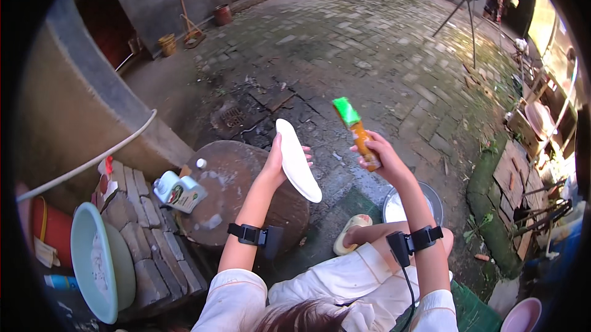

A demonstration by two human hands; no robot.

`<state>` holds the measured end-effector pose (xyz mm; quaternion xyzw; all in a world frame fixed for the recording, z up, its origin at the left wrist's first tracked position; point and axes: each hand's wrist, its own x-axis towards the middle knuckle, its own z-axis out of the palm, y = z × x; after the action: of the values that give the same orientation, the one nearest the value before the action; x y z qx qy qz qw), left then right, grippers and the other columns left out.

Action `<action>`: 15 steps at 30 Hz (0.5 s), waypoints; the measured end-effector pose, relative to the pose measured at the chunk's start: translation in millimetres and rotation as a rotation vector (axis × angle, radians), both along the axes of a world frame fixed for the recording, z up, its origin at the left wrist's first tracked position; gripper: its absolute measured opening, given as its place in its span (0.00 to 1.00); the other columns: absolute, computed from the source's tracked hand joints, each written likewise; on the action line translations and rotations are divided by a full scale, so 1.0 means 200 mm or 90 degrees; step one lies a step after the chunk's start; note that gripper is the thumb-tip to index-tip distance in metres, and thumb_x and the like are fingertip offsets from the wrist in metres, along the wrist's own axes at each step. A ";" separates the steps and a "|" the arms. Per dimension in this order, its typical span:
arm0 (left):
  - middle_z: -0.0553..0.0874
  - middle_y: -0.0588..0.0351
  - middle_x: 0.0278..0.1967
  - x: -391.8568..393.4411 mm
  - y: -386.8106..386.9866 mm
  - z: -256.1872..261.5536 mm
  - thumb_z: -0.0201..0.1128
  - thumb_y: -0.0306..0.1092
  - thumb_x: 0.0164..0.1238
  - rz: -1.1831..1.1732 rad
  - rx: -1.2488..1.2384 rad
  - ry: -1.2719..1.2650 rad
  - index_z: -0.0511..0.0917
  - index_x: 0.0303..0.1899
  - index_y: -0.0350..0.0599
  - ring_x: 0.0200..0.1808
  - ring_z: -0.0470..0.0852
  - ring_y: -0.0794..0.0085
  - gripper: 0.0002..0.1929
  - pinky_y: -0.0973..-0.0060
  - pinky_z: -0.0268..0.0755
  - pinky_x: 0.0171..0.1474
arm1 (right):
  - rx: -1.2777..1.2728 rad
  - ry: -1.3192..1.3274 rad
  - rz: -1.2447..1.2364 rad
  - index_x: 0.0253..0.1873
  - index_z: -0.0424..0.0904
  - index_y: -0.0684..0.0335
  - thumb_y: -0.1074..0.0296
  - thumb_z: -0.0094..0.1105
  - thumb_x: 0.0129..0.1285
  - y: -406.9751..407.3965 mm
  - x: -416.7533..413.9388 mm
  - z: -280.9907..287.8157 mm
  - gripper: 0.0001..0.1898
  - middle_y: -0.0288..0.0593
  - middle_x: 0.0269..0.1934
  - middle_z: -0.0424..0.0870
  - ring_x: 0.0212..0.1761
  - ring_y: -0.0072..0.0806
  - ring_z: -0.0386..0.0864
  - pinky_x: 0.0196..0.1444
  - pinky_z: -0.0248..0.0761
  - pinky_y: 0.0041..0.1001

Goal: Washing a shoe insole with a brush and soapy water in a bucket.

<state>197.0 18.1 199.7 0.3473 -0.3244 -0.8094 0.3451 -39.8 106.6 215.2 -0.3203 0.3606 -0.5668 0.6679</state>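
Note:
My left hand (274, 164) grips a white shoe insole (299, 161) along its edge, holding it upright over the right side of a round wooden stump table (231, 198). The fingertips show past the insole's far edge. In my right hand (387, 158) is a scrub brush (362, 140) with an orange handle and bright green bristles, which point up and away from me. The handle has whitish patches, perhaps suds. Brush and insole are apart. Below my right forearm stands a grey basin (437, 198) with white, foamy-looking contents.
A light-blue detergent jug (182, 193) and a white cap (201, 163) are on the stump table. Left of it, a pale green basin (124, 262) tilts against stacked bricks (154, 239). A drain grate (233, 117) lies ahead. Boards (512, 170) and debris line the right side.

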 end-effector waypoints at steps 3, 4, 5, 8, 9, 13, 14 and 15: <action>0.75 0.43 0.42 0.26 0.03 0.03 0.30 0.57 0.62 0.088 -0.033 -0.003 0.57 0.55 0.38 0.39 0.76 0.56 0.31 0.59 0.72 0.41 | 0.009 0.025 0.123 0.59 0.51 0.59 0.66 0.35 0.63 -0.13 0.48 0.01 0.19 0.50 0.37 0.74 0.23 0.27 0.73 0.24 0.67 0.21; 0.75 0.45 0.43 0.33 0.04 0.03 0.32 0.56 0.62 0.111 -0.036 0.004 0.60 0.54 0.39 0.39 0.77 0.58 0.30 0.61 0.72 0.40 | 0.011 0.073 0.144 0.60 0.50 0.58 0.65 0.35 0.64 -0.15 0.59 0.00 0.20 0.46 0.37 0.73 0.23 0.24 0.70 0.24 0.65 0.20; 0.75 0.45 0.43 0.38 0.05 0.03 0.32 0.56 0.62 0.125 -0.038 0.005 0.60 0.54 0.39 0.39 0.77 0.58 0.30 0.61 0.72 0.40 | 0.013 0.121 0.161 0.62 0.49 0.57 0.64 0.34 0.64 -0.17 0.69 -0.01 0.22 0.43 0.36 0.72 0.22 0.21 0.67 0.23 0.64 0.20; 0.75 0.48 0.43 0.48 0.06 0.05 0.34 0.56 0.62 0.168 -0.038 0.053 0.64 0.52 0.42 0.41 0.76 0.59 0.28 0.60 0.71 0.41 | -0.114 0.350 0.163 0.65 0.48 0.50 0.63 0.37 0.63 -0.16 0.94 -0.07 0.24 0.36 0.34 0.69 0.21 0.15 0.61 0.20 0.58 0.16; 0.75 0.48 0.43 0.52 0.04 0.03 0.34 0.56 0.62 0.175 -0.039 0.055 0.64 0.52 0.42 0.41 0.76 0.59 0.28 0.60 0.71 0.41 | -0.151 0.454 0.181 0.65 0.49 0.46 0.62 0.42 0.62 -0.14 0.98 -0.07 0.26 0.37 0.31 0.67 0.24 0.19 0.63 0.25 0.61 0.19; 0.75 0.45 0.42 0.66 -0.04 -0.07 0.37 0.54 0.62 0.319 0.076 0.160 0.66 0.48 0.34 0.44 0.74 0.58 0.28 0.62 0.67 0.49 | -0.255 0.634 0.175 0.63 0.55 0.43 0.60 0.49 0.55 0.10 1.13 -0.07 0.28 0.50 0.26 0.66 0.31 0.37 0.67 0.41 0.61 0.30; 0.75 0.44 0.42 0.67 -0.04 -0.09 0.37 0.54 0.62 0.323 0.090 0.206 0.66 0.47 0.32 0.45 0.73 0.58 0.29 0.63 0.66 0.50 | -0.256 0.689 0.166 0.62 0.57 0.41 0.60 0.48 0.55 0.15 1.13 -0.04 0.27 0.50 0.27 0.67 0.32 0.39 0.70 0.41 0.63 0.31; 0.74 0.43 0.41 0.67 -0.03 -0.11 0.37 0.54 0.62 0.322 0.104 0.253 0.66 0.46 0.29 0.46 0.73 0.58 0.30 0.64 0.65 0.52 | -0.255 0.692 0.164 0.62 0.57 0.41 0.60 0.48 0.55 0.14 1.11 -0.04 0.27 0.50 0.27 0.67 0.32 0.39 0.70 0.41 0.63 0.31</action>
<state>331.0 11.2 177.3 0.2790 -0.0883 -0.7731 0.5628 182.0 134.3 207.0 -0.7259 0.4951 -0.2924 0.3774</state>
